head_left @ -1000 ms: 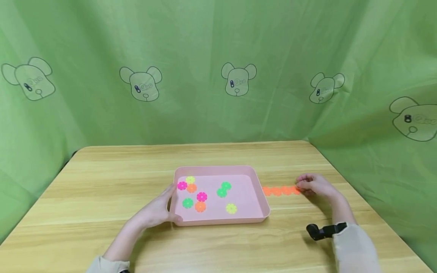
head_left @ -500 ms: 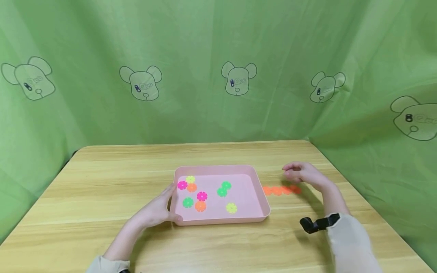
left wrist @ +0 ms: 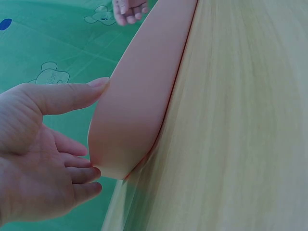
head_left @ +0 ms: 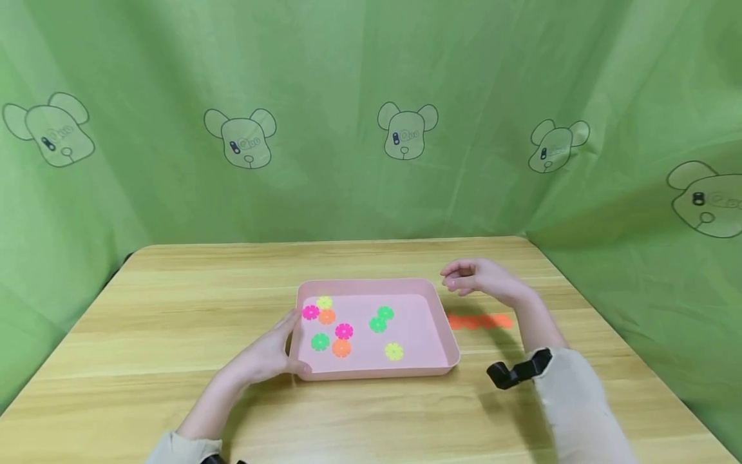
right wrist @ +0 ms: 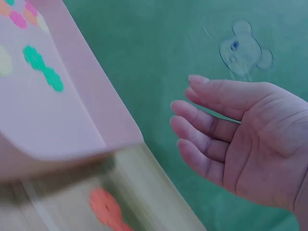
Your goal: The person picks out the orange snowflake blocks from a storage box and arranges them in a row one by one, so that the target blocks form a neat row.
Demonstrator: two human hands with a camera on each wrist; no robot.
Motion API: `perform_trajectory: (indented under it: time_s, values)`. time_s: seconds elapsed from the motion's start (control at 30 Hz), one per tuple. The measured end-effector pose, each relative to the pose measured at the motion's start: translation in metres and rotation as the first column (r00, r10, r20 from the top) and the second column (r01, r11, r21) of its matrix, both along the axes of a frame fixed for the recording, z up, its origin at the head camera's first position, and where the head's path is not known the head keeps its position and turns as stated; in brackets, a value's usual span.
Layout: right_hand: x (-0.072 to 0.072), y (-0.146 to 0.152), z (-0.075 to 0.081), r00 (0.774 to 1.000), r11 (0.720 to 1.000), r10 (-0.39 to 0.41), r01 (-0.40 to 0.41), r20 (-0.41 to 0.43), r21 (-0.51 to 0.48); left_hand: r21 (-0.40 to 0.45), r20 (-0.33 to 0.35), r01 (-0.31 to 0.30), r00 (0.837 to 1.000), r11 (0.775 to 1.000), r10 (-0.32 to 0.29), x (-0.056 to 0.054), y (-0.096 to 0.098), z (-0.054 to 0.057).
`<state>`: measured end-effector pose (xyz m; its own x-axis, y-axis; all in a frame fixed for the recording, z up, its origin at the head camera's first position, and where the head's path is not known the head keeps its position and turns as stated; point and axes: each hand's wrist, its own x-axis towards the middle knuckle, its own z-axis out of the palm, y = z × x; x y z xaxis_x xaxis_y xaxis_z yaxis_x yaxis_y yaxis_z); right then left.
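Note:
A shallow pink tray [head_left: 414, 332] stands on the table, with several flower-shaped plastic discs in pink, orange, yellow and green lying in it. My left hand [head_left: 268, 356] holds its near left corner; in the left wrist view the thumb [left wrist: 72, 96] meets one wall and the fingertips touch round the corner. Beyond the tray's right side, my right hand [head_left: 484, 280] hovers in the air, its fingers loosely bent and holding nothing. Below it on the table lies a row of linked orange discs [head_left: 481, 321], running out from the tray's right wall.
The wooden table [head_left: 371, 419] reaches back to a green curtain [head_left: 324, 193] printed with bear heads, which also hangs along both sides. A pair of overlapping green discs [head_left: 381, 319] lies near the tray's middle. A black wrist camera [head_left: 518, 368] sits on the right forearm.
My right hand has let go of the far end of the orange row, lifted, and moved left toward the tray's back right corner. The left hand stays on the tray.

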<state>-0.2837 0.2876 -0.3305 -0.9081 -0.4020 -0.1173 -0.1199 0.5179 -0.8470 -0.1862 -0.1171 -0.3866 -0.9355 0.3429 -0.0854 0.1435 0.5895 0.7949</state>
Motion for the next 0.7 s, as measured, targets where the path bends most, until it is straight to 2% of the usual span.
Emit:
perform_trajectory:
  time_s: [0.2,0.37,0.7]
  values:
    - [-0.004,-0.036,0.001,0.995,0.995,0.095,-0.094,0.016,-0.010,0.009,0.000,0.004,1.000,1.000,-0.004,-0.001,-0.002,0.001]
    - [-0.007,-0.066,0.000,0.981,0.981,0.195,-0.195,0.022,-0.010,0.006,-0.001,0.003,1.000,1.000,-0.003,-0.001,-0.002,0.002]
    - [-0.022,-0.110,-0.006,0.915,0.916,0.401,-0.401,0.053,-0.002,0.011,-0.001,0.004,1.000,1.000,-0.004,-0.001,-0.002,0.001]
